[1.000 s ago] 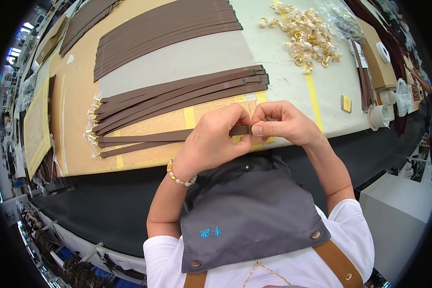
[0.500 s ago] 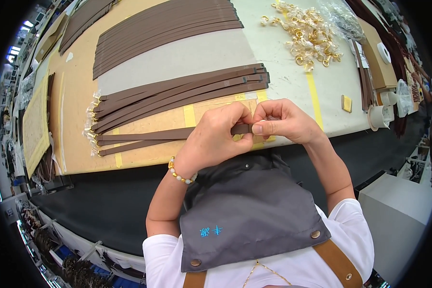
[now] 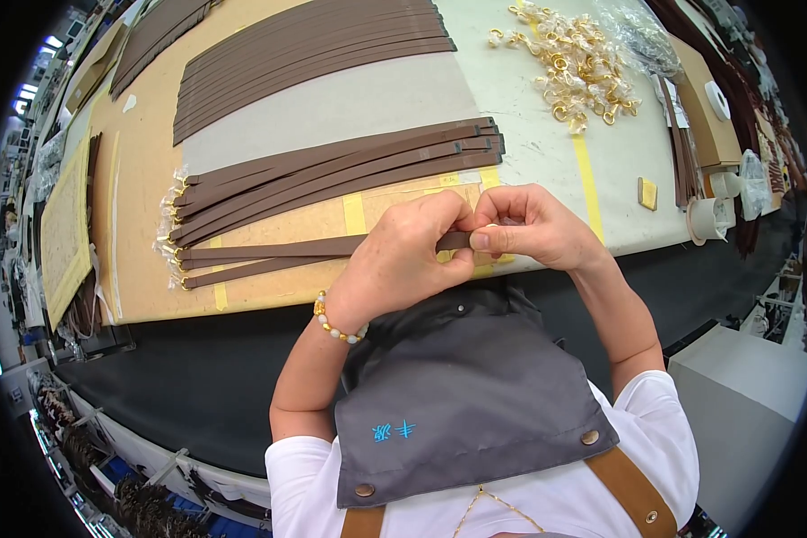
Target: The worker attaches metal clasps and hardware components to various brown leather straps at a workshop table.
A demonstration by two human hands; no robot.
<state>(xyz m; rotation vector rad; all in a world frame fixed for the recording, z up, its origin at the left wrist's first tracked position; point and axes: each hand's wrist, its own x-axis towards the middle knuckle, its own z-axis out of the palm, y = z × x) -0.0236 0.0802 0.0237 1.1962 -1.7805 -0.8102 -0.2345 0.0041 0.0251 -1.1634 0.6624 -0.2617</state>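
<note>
A long brown strap [image 3: 309, 247] lies over the table's front part, and its right end is between my two hands. My left hand [image 3: 412, 238] is closed round the strap close to that end. With thumb and fingers, my right hand [image 3: 533, 229] pinches the tip; the fingers hide the very end. At the strap's left end is gold hardware wrapped in clear film [image 3: 175, 257]. Just beyond my hands lies a loose pile of similar brown straps [image 3: 332, 184], with dark tips on the right and wrapped gold fittings on the left.
Flat brown strips [image 3: 314, 67] lie in a row farther back. Gold clasps [image 3: 583, 67] in clear wrap are heaped at the back right, beside crumpled plastic [image 3: 637, 36]. A small yellow block [image 3: 647, 193] and white tape rolls [image 3: 710, 218] sit on the right. The table edge [image 3: 269, 308] runs before me.
Both hands stay almost in place, still gripping the strap. The strap's short stretch between them has tilted slightly, and the left hand has shifted a touch to the right.
</note>
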